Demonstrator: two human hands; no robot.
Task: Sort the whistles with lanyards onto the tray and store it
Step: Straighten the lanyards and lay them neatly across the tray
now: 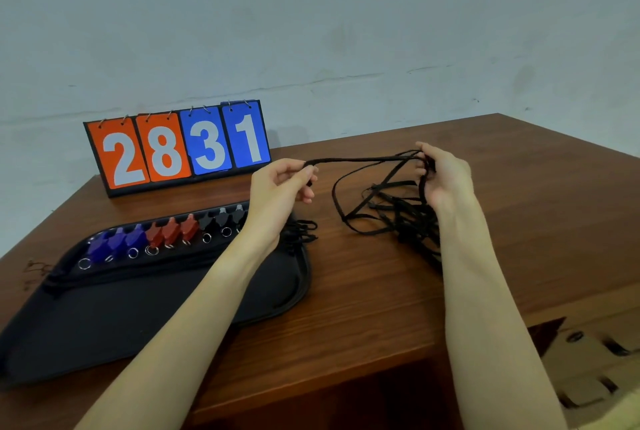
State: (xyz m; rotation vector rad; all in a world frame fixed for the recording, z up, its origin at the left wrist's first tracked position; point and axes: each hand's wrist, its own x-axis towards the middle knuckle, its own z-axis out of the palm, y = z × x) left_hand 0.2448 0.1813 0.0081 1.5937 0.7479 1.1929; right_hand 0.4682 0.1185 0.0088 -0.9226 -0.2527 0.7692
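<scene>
A black tray lies on the left of the wooden table. Along its far rim stands a row of whistles with metal rings: blue whistles, red whistles and black whistles. My left hand pinches one end of a black lanyard stretched level above the table. My right hand grips the other end together with a tangle of black lanyards that hangs down onto the table. A small bunch of black cords lies at the tray's right rim.
A flip scoreboard reading 28 and 31 stands at the back left against the wall. The wooden table ends at the right and front edges. Cardboard lies on the floor at the lower right.
</scene>
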